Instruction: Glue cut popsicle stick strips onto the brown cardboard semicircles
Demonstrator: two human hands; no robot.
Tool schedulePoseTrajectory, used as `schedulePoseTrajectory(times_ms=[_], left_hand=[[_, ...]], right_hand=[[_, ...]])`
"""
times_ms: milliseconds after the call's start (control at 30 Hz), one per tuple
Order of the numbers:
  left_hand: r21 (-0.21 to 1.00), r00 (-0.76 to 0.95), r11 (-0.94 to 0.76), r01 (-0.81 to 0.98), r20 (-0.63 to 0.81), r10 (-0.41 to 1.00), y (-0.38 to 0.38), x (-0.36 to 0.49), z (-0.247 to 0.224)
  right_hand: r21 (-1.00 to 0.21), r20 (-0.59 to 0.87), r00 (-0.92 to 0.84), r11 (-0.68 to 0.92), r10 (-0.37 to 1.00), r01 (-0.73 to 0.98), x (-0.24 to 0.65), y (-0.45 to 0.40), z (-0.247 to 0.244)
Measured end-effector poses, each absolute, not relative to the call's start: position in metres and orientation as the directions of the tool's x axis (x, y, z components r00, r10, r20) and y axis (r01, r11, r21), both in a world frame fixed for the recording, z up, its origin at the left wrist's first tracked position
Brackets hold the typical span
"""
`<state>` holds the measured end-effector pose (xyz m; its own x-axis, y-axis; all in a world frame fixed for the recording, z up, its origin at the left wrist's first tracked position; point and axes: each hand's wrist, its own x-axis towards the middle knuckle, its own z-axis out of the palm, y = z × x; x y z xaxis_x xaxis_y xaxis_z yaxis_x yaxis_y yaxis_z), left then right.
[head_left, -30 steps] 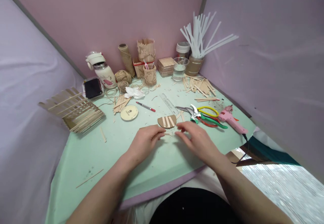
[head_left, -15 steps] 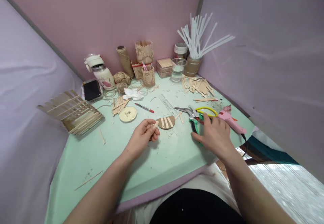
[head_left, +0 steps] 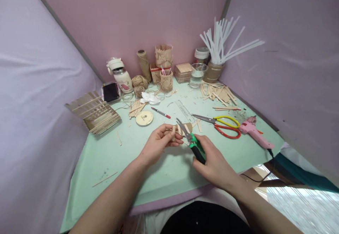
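Observation:
Between its thumb and fingers, my left hand (head_left: 161, 141) pinches a short piece of flat wooden craft stick (head_left: 173, 133). Wrapped round the green and black handles of a pair of snips (head_left: 197, 150) is my right hand (head_left: 214, 160). The metal blades point up and to the left, close to my left fingers. Behind the blades lies a round cardboard piece (head_left: 188, 126) with pale stick strips across it, partly hidden by the snips and my left hand. Scissors (head_left: 215, 120) with one yellow and one red handle rest on the table to the right.
A pink glue gun (head_left: 256, 133) lies at the right edge, its cord hanging down. Behind my hands are a clear ruler (head_left: 184, 110), a red marker (head_left: 160, 112) and a round lid (head_left: 144, 118). A cup of water (head_left: 197, 77) and a slatted stick basket (head_left: 102, 119) stand farther off.
My right hand has picked up the snips from beside the scissors and brought them left to my left hand. The view has shifted, so the table things sit farther right.

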<state>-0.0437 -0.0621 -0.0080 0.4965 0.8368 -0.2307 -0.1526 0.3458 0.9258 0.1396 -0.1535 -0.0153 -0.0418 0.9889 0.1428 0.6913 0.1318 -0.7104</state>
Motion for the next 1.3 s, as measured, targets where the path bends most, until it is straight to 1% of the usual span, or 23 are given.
schedulePoseTrajectory(times_ms=[200, 433, 700, 933, 1300], left_hand=[[0.929, 0.516, 0.3, -0.217, -0.152, 0.843, -0.065, -0.042, -0.011], [0.944, 0.516, 0.257, -0.209, -0.117, 0.848, -0.068, -0.039, -0.008], [0.961, 0.494, 0.224, -0.161, -0.118, 0.861, -0.067, -0.039, -0.013], [0.986, 0.449, 0.125, -0.109, -0.063, 0.891, -0.065, -0.04, -0.016], [0.988, 0.447, 0.116, -0.097, -0.061, 0.892, -0.066, -0.04, -0.02]], right_hand=[[-0.618, 0.247, -0.048, 0.196, 0.968, 0.762, 0.13, -0.152, -0.021], [-0.55, 0.265, -0.065, 0.206, 0.962, 0.81, 0.127, -0.152, -0.023], [-0.541, 0.283, -0.07, 0.219, 0.957, 0.812, 0.124, -0.15, -0.024], [-0.54, 0.278, -0.067, 0.214, 0.958, 0.814, 0.123, -0.152, -0.025], [-0.537, 0.241, -0.076, 0.198, 0.968, 0.82, 0.123, -0.152, -0.026]])
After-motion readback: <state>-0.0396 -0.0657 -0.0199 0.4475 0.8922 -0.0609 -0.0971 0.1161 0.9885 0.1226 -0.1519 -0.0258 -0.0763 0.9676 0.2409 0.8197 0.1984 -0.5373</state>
